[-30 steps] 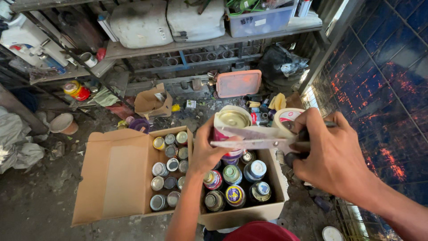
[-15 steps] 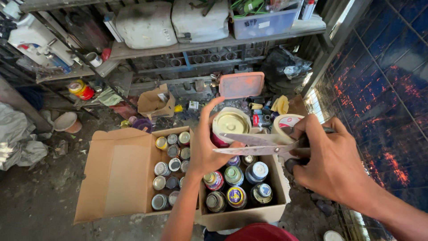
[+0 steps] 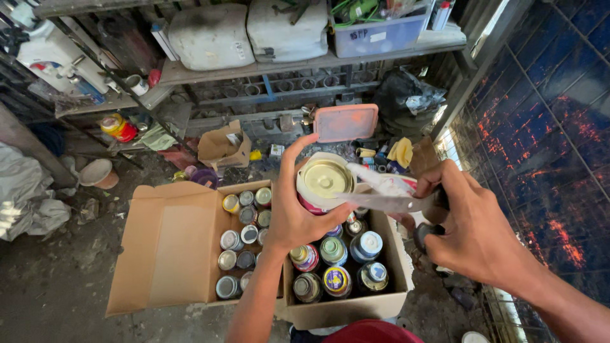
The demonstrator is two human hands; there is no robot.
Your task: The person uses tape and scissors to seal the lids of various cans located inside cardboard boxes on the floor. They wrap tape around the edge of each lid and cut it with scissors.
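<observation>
To the left of the left hand (image 3: 298,213) and below it sits an open brown cardboard box (image 3: 168,248), one flap folded out flat, with a column of small round metal tins (image 3: 244,238) standing upright along its right side. A second open cardboard box (image 3: 356,305) lies directly beneath both hands, packed with more upright round tins with coloured lids (image 3: 337,279).

The left hand is curled around a round metal can with a pale yellow lid (image 3: 325,179), thumb up along its left side and fingers wrapped across the front. It holds the can upright above the second box, with the lid facing the camera, so the can's long axis runs roughly vertical.

The right hand (image 3: 473,232) is closed around the dark handle of a flat, paint-smeared metal blade (image 3: 387,197). The blade runs nearly horizontal, pointing left from that hand, and its tip meets the right rim of the can's lid. So the can lies directly left of the right hand, along the line of the blade, and the left hand is the one in contact with it.

Beyond the hands a salmon-pink rectangular plastic lid (image 3: 346,122) rests among clutter on the floor.
</observation>
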